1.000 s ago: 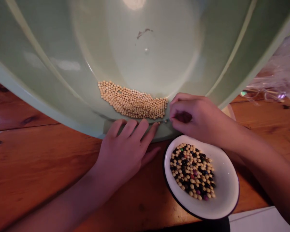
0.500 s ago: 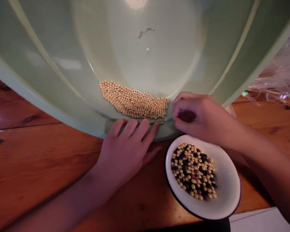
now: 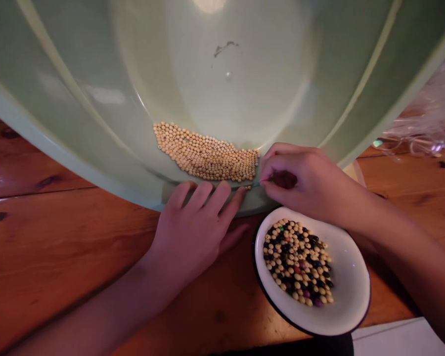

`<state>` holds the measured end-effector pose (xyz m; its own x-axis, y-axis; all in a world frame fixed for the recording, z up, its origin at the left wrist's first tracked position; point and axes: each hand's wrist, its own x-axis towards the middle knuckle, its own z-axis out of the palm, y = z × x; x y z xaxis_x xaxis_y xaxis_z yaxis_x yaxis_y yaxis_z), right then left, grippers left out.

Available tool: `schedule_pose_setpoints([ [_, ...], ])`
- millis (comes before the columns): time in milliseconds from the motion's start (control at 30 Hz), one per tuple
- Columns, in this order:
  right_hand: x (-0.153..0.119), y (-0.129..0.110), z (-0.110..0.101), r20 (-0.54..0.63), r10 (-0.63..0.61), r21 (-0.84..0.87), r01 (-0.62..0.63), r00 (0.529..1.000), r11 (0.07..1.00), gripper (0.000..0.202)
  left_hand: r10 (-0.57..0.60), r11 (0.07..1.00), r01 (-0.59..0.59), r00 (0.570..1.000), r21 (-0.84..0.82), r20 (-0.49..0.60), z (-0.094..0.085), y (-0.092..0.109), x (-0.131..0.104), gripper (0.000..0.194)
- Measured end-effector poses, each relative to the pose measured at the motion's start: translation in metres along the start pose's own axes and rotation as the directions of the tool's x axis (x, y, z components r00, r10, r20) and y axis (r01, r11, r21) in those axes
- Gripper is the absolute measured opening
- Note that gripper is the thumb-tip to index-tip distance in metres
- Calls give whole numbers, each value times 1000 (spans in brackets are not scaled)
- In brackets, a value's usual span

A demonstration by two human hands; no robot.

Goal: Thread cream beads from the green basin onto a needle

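Note:
Pale wooden beads (image 3: 207, 154) lie massed in the lower side of a large tilted green plastic basin (image 3: 241, 109). My left hand (image 3: 191, 235) rests over the basin's near rim with its fingers spread. Its index fingertip touches or nearly touches a few small beads (image 3: 248, 187) at the rim. To the right, my right hand (image 3: 306, 180) pinches a thin bluish strand (image 3: 255, 184) between thumb and index finger. The strand points left, toward those few beads; whether it passes through them cannot be made out.
Below my right hand, a white enamel bowl (image 3: 350, 296) with a dark rim holds mixed pale, black and coloured beads (image 3: 298, 264). Clear plastic wrapping (image 3: 426, 113) lies at the right. A wooden table (image 3: 66, 247) is underneath everything.
My right hand has moved slightly left, bringing the strand closer to the few beads by my left fingertip. My left hand stays in place.

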<state>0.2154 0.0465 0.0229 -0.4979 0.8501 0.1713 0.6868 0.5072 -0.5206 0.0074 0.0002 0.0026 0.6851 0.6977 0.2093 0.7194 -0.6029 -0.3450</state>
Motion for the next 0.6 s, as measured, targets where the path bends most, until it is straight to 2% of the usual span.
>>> schedule_pose_setpoints([
  [600, 0, 0, 0, -6, -1, -5, 1, 1000, 1000, 14, -6, 1000, 6, 1000, 2, -25, 1, -1, -1, 42],
])
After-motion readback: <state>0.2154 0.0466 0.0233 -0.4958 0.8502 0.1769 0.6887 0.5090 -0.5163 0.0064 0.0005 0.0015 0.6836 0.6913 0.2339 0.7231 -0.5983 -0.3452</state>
